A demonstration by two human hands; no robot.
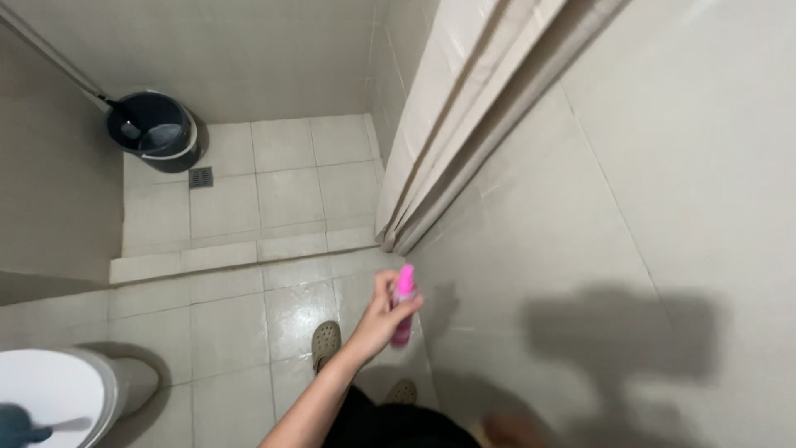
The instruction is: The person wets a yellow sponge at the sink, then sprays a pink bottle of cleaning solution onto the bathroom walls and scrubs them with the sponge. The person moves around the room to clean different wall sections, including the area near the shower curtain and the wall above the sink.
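Pink spray bottle (404, 305): slim, bright pink, upright, held in front of the tiled wall (630, 249) on the right, above the glossy floor tiles (232, 332); its nozzle end points up and its lower half shows below the fingers. Left hand (383, 317): clamped round the middle of the bottle, fingers wrapped across its front, bare forearm running down to the bottom edge of the view. Right hand (510, 429): only a blurred patch at the bottom edge, low against the wall; whether it is open or closed cannot be told, and it holds nothing that shows. Feet: two olive-green clogs, one (326, 340) just left of the bottle hand, the other (404, 390) partly hidden below it, both flat on the floor. Dark clothing at bottom centre. Wall, right: large pale tiles, bearing a broad dark shadow (622, 332) and a small shadow beside the bottle. Door frame or partition edge (464, 149): beige, running diagonally from top right down to the floor just above the bottle. Shower area beyond a low tiled step (240, 255): square floor drain (201, 177), dark bucket (155, 130) in the far corner with a long handle (50, 56) leaning out of it. Bottom left: white round toilet (50, 390), with a blue-grey item (21, 425) at its edge.
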